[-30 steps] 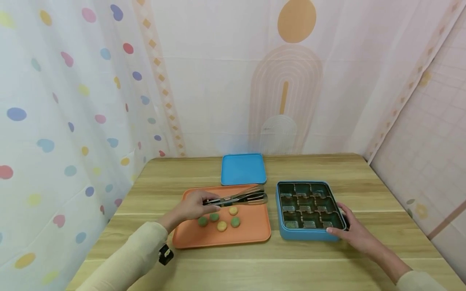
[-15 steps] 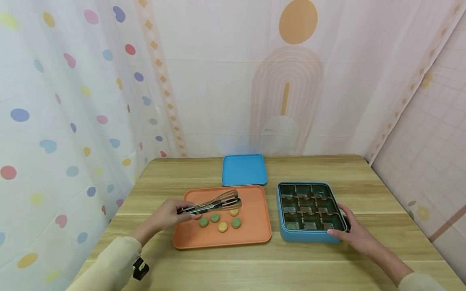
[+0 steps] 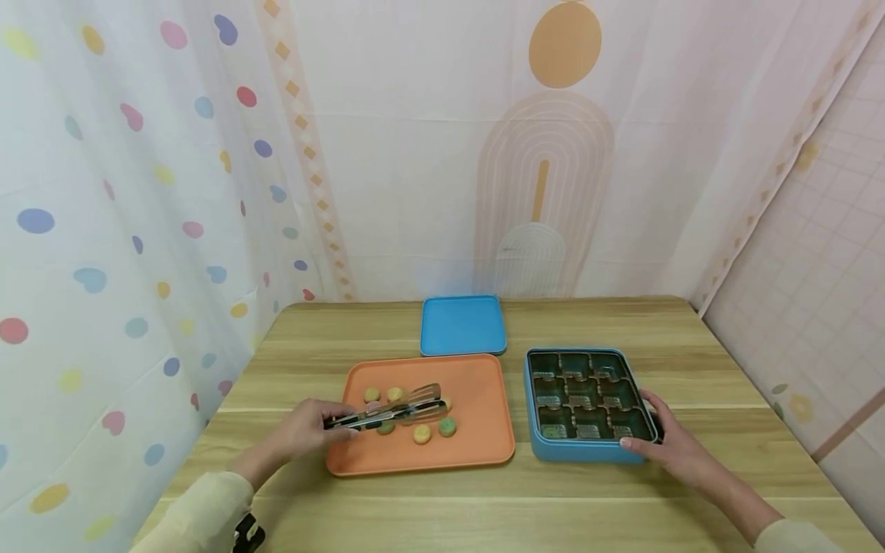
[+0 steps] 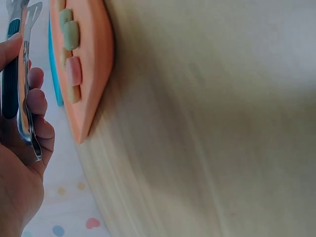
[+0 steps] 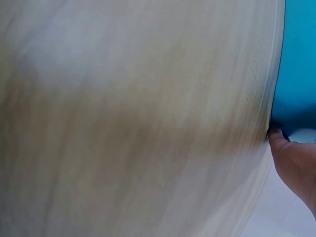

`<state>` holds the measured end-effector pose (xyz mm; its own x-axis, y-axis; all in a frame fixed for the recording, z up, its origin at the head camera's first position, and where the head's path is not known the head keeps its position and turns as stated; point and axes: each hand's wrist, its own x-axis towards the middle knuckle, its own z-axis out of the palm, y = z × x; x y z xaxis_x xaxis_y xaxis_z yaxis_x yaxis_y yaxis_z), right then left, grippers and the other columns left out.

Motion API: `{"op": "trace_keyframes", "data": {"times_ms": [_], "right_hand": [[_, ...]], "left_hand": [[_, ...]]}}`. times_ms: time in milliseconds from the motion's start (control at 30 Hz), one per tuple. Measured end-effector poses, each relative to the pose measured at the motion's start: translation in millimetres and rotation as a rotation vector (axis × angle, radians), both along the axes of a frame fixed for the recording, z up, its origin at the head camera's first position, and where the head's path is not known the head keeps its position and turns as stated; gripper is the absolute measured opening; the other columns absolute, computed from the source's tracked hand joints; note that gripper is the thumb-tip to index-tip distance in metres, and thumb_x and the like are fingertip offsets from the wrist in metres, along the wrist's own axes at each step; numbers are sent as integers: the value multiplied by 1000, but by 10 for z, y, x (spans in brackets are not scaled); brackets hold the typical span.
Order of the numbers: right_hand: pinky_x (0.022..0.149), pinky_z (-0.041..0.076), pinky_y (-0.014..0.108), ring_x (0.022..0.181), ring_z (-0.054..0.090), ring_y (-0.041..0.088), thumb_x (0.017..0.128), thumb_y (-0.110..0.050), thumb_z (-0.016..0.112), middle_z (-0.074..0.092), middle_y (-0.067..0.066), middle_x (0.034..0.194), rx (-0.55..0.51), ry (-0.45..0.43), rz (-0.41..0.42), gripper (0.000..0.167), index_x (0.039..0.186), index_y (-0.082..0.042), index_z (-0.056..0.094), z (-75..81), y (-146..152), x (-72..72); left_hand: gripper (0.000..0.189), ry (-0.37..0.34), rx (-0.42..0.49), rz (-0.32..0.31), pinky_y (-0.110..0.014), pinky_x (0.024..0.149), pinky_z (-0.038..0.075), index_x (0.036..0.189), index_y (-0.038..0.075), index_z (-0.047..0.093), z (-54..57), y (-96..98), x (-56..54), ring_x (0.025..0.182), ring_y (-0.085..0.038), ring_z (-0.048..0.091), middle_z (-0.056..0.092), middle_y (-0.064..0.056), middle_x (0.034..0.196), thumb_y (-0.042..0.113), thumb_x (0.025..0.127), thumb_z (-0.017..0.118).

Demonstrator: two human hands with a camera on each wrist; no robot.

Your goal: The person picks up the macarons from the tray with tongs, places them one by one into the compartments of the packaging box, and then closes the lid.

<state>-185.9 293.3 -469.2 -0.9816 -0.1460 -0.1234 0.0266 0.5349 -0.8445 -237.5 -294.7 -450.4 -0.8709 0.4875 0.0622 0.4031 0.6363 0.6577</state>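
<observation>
My left hand (image 3: 303, 432) grips metal tongs (image 3: 359, 418) by their dark-trimmed handles; their slotted heads overlap the orange tray (image 3: 480, 392) and some of the cakes on it. Between the heads no cake shows. Several small round cakes lie there: green (image 3: 447, 426), yellow (image 3: 422, 434) and one pink cake (image 4: 74, 70), partly hidden in the head view. To the right stands a square blue box (image 3: 584, 452) with a dark divided insert (image 3: 582, 390); a greenish patch shows in its front left compartment. My right hand (image 3: 681, 445) holds the box's front right corner, thumb over the rim.
A flat blue lid (image 3: 463, 326) lies behind the orange tray, near the table's back edge. A printed curtain (image 3: 408, 192) hangs behind and beside the wooden table (image 3: 429, 507).
My left hand has drawn the tongs left and toward me, lowering them over the tray's left cakes. The right hand and the box have stayed in place.
</observation>
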Motion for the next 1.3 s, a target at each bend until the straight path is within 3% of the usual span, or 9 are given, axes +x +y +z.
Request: {"op": "trace_keyframes", "data": {"times_ms": [333, 500, 867, 1067, 1200, 1300], "right_hand": [[100, 31, 66, 135, 25, 58, 92, -29, 72, 12, 39, 152, -8, -9, 5, 100, 158, -7, 1, -10, 3, -10], [100, 30, 67, 135, 22, 58, 93, -27, 72, 10, 39, 152, -10, -14, 7, 99, 158, -6, 0, -19, 6, -18], [100, 27, 71, 134, 22, 60, 93, -23, 71, 11, 41, 151, 2, 16, 6, 97, 157, -5, 1, -23, 12, -10], [99, 29, 70, 132, 25, 60, 93, -23, 71, 13, 42, 150, 12, 30, 9, 96, 157, -3, 2, -11, 5, -3], [98, 33, 66, 131, 30, 57, 94, -24, 71, 16, 41, 150, 8, 25, 10, 96, 157, -4, 1, -16, 13, -7], [98, 33, 65, 131, 31, 57, 94, -23, 71, 17, 41, 149, 4, 24, 10, 96, 157, -4, 1, -23, 18, -9]], "left_hand": [[34, 18, -27, -12, -26, 72, 49, 114, 9, 74, -72, 47, 45, 84, -4, 59, 72, 1, 104, 29, 88, 77], [35, 14, -21, -11, -25, 65, 45, 116, 7, 74, -77, -2, 80, 73, -4, 54, 71, 3, 98, 28, 88, 77], [25, 64, -32, -44, -24, 59, 44, 110, 11, 75, -134, -202, 179, 66, -1, 52, 67, 12, 86, 24, 89, 76], [19, -5, -25, -32, -24, 57, 42, 105, 19, 75, -149, -221, 202, 64, -3, 50, 66, 12, 83, 28, 88, 77], [22, -67, -8, -19, -24, 56, 41, 107, 18, 75, -166, -226, 195, 62, -4, 50, 67, 10, 82, 28, 88, 77], [24, -71, 10, -13, -24, 57, 42, 109, 14, 75, -180, -237, 183, 64, -4, 51, 68, 8, 84, 25, 88, 77]]}}
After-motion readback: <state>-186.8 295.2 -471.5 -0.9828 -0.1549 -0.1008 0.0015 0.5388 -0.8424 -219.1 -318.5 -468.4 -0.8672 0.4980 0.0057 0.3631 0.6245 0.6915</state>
